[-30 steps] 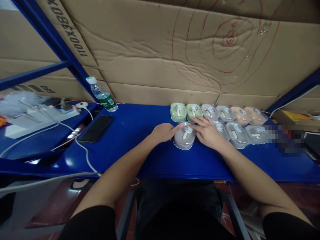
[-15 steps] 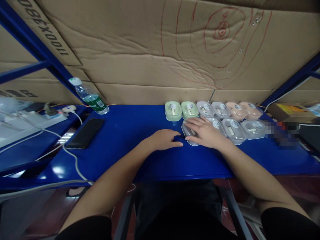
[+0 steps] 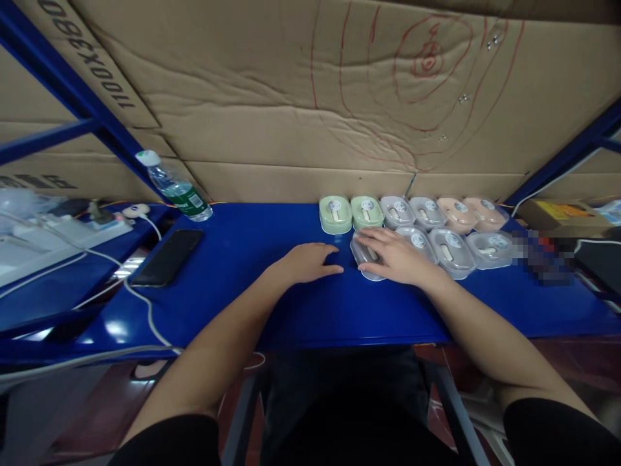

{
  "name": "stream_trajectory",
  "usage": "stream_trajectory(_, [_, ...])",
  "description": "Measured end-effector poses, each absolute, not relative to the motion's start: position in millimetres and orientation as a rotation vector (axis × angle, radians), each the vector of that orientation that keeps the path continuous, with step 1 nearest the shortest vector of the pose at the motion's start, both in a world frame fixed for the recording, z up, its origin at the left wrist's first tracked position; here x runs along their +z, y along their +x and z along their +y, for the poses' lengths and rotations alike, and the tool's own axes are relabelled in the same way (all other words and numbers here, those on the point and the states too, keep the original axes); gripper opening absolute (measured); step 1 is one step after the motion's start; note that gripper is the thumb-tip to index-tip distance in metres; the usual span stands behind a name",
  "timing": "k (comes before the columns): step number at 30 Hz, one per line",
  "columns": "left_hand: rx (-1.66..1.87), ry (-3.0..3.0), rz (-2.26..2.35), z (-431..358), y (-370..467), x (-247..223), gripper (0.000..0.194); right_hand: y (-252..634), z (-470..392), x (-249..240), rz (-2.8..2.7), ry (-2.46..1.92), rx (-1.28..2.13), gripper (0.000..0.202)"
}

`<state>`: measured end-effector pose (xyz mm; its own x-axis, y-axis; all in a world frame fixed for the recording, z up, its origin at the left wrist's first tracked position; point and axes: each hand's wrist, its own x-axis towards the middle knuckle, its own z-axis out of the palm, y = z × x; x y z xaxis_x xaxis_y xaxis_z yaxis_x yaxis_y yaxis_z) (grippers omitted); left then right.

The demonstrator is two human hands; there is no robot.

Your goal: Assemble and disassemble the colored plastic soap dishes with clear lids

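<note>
My right hand point(image 3: 395, 255) rests on the lid of a grey lidded plastic container point(image 3: 361, 255), the leftmost of the front row. Its fingers lie stretched across the top with the thumb apart, hiding part of the lid. My left hand point(image 3: 310, 262) hovers over the blue table just left of that container, empty, with thumb and fingers apart. To the right stand more grey containers point(image 3: 453, 254) with clear lids. Behind them runs a second row of green point(image 3: 335, 220), grey point(image 3: 427, 212) and peach point(image 3: 457, 218) containers, each with a round sticker.
On the left of the blue table point(image 3: 242, 239) lie a black phone point(image 3: 167, 259) and a tilted water bottle point(image 3: 182, 193). A white cable point(image 3: 148, 310) crosses the left edge. Cardboard point(image 3: 272, 77) walls the back, and a cardboard box point(image 3: 563, 219) sits at the right.
My left hand has drawn back slightly to the left, away from the front grey container. My right hand stays on that container's lid.
</note>
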<state>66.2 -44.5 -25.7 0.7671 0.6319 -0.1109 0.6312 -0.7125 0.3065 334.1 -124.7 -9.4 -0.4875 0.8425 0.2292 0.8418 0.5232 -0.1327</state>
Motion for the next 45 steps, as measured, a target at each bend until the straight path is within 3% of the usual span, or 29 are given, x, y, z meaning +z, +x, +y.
stream_trajectory(23, [0.004, 2.59, 0.972, -44, 67, -25, 0.074, 335, -125, -8, -2.498, -1.37, 0.029, 0.069])
stream_trajectory(26, [0.067, 2.565, 0.96, -44, 65, -23, 0.082, 330, -129, -6, -2.518, -1.269, 0.088, 0.068])
stream_trajectory(32, [0.365, 2.561, 0.928, -45, 60, -14, 0.112, 324, -139, -2, -2.552, -1.196, 0.073, 0.088])
stream_trajectory(35, [0.381, 2.584, 0.808, -47, 61, -14, 0.108, 328, -136, -2, -2.5, -1.317, 0.014, 0.094])
stream_trajectory(45, [0.371, 2.565, 0.79, -40, 65, -28, 0.089, 330, -131, -7, -2.552, -1.357, 0.07, 0.084])
